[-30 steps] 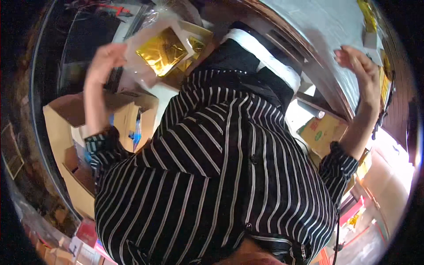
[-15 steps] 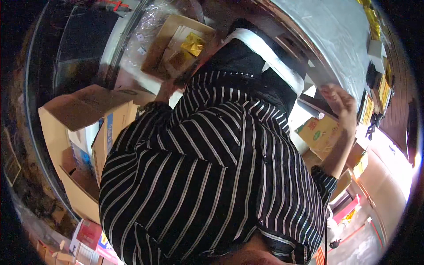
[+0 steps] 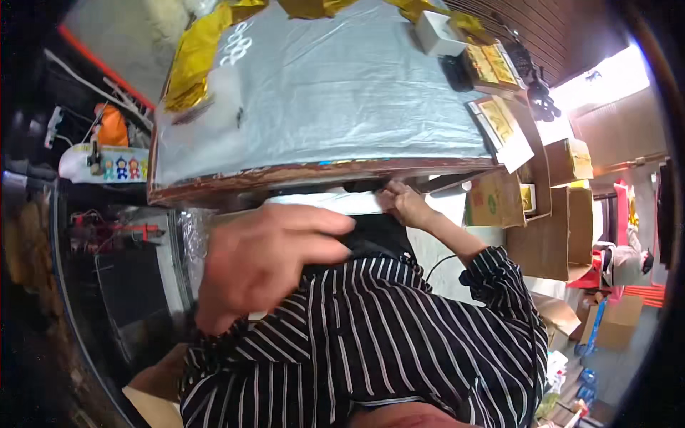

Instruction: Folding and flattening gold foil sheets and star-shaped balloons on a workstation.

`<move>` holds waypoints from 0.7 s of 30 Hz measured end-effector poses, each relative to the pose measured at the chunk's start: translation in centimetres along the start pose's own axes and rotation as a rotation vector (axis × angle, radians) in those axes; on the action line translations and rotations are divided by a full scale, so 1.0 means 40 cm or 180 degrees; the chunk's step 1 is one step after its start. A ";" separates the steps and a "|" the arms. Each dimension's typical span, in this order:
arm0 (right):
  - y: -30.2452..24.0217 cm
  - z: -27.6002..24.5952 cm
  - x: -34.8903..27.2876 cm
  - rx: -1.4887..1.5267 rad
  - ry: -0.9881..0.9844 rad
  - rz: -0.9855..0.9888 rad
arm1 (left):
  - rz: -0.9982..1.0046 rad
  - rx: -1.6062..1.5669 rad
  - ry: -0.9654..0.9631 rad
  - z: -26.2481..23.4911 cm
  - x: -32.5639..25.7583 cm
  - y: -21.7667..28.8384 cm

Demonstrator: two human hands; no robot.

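Across the top of the frame we see a worktable (image 3: pixel 214 187) covered in a silvery plastic sheet (image 3: pixel 321 85), with crumpled gold foil (image 3: pixel 193 60) along its upper left and small boxes with gold faces (image 3: pixel 492 64) toward the upper right. Brown cardboard boxes (image 3: pixel 553 228) are stacked at the right, below the table's corner.

Our left hand (image 3: pixel 267 260) fills the centre left of the frame, close to the camera and blurred, fingers loosely curled and lying against the dark collar above the striped shirt (image 3: pixel 371 342); we cannot tell whether it grips anything. Our right hand (image 3: pixel 405 203) sits just right of centre, directly beneath the worn wooden edge of the table, fingers closed on a flat white strip (image 3: pixel 328 202) that runs leftward along that edge. The strip lies between the table's underside and the dark collar, touching the right hand at its right end.
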State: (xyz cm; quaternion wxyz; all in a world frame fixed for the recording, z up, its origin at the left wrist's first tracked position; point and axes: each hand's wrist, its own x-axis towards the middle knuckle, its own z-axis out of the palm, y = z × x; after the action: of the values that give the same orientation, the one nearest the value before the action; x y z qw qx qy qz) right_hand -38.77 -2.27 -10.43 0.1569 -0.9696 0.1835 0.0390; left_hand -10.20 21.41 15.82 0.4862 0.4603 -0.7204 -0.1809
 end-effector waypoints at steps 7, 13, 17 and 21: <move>0.069 0.064 0.017 0.0337 -0.0332 -0.0187 | 0.1161 -0.0451 0.0089 0.057 0.238 0.139; 0.037 -0.125 -0.001 0.1134 -0.1311 0.0215 | 0.1695 -0.0766 -0.0416 0.183 0.482 0.021; -0.036 -0.555 -0.068 0.1389 -0.0339 -0.0224 | 0.1726 -0.1430 -0.1437 0.220 0.584 -0.069; 0.112 -0.723 0.010 0.3102 0.0064 -0.0598 | 0.0795 0.1179 -0.0692 0.133 0.681 -0.598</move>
State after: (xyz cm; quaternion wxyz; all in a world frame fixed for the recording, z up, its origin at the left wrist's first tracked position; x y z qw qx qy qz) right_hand -39.52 -15.60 15.63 0.5931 -0.7962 0.0937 -0.0749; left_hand -5.95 -14.65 10.97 0.3318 0.4268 -0.8407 -0.0326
